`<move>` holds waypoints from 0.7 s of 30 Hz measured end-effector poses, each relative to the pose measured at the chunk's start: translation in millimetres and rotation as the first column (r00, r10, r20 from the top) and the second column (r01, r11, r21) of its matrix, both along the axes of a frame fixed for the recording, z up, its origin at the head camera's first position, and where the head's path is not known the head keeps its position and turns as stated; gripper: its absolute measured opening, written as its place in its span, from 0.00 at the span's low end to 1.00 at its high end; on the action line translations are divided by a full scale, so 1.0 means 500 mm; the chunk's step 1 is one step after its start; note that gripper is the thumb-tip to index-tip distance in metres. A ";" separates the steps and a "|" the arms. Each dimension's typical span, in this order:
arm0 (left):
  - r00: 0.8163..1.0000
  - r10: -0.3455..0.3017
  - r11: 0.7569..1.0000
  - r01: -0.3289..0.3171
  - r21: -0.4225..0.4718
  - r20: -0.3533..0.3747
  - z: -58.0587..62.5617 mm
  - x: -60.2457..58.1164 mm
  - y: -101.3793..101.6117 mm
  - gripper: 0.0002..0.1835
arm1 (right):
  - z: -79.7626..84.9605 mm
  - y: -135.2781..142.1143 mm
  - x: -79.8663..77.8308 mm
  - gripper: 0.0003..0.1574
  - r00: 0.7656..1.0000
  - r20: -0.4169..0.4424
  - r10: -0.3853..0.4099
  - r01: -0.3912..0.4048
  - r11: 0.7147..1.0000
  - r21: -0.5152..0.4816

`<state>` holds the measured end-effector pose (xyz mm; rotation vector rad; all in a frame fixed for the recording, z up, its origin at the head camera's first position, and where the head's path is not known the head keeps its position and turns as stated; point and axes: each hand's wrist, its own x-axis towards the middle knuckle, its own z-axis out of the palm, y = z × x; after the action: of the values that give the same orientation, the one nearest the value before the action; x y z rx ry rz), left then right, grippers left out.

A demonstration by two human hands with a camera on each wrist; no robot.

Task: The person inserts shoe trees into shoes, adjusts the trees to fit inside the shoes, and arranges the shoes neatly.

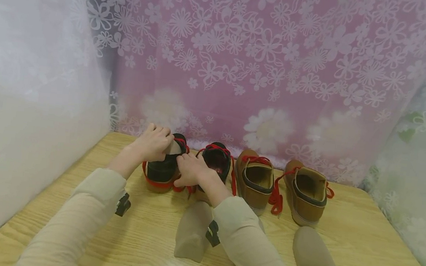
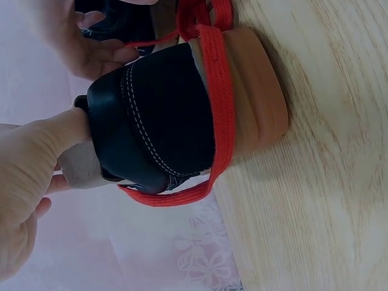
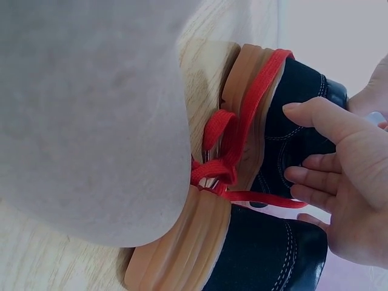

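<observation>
My left hand (image 1: 153, 142) pinches a grey-beige moulded shoe insert (image 2: 82, 165) at the mouth of the leftmost black shoe (image 2: 173, 109). The lower part of that insert is hidden inside the shoe. A red lace (image 2: 219, 115) loops round the shoe's heel. Beside the same shoe is my right hand (image 1: 193, 171), its fingers loosely extended and holding nothing; in the right wrist view its fingertips are at the shoe's side, and whether they touch it I cannot tell. A second black shoe (image 3: 254, 251) stands just right of the first, partly behind my right hand in the head view.
Two brown shoes (image 1: 256, 180) with red laces stand further right. Loose inserts (image 1: 192, 231) lie in front on the wooden table (image 1: 140, 246), one (image 1: 316, 260) at the right and one mostly under my right sleeve. A pink floral curtain (image 1: 234, 66) hangs behind.
</observation>
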<state>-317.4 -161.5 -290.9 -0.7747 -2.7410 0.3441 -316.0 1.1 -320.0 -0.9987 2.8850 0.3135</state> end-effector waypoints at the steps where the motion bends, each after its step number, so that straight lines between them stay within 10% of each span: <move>1: 1.000 0.001 1.000 -0.001 -0.001 0.000 0.000 0.000 0.000 0.29 | 0.000 0.000 0.001 0.44 1.000 -0.001 -0.001 0.001 1.000 -0.001; 21: 0.999 -0.006 1.000 0.007 0.014 -0.052 -0.013 0.000 0.000 0.28 | -0.011 0.002 0.005 0.42 1.000 -0.009 -0.012 0.012 1.000 -0.014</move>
<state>-317.6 -161.4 -297.5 -0.7604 -2.6887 0.3388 -313.5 2.2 -325.4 -0.9847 2.9036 0.2986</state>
